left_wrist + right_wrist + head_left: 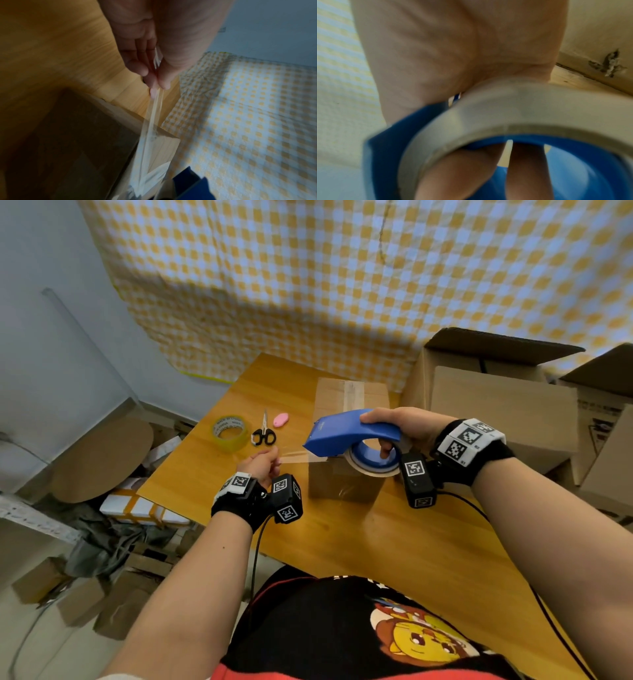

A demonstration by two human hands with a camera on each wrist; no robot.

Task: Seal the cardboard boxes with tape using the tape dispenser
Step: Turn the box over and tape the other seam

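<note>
A small cardboard box [346, 397] stands on the wooden table [394, 542], a strip of clear tape running along its top seam. My right hand [399, 426] grips the blue tape dispenser [346, 434] just above the box's near end, fingers [457, 171] curled through the roll's core. The tape roll [513, 108] fills the right wrist view. My left hand [262, 465] pinches the free tape end [156, 100] between thumb and fingertips, left of the box. The clear tape strip [293, 455] stretches from the dispenser's mouth to that hand.
A spare yellowish tape roll [230, 432], black-handled scissors [263, 434] and a small pink object [281, 419] lie on the table's left part. Larger open cardboard boxes [496, 392] crowd the right side. A checkered cloth [342, 285] hangs behind. Clutter and boxes sit on the floor at left.
</note>
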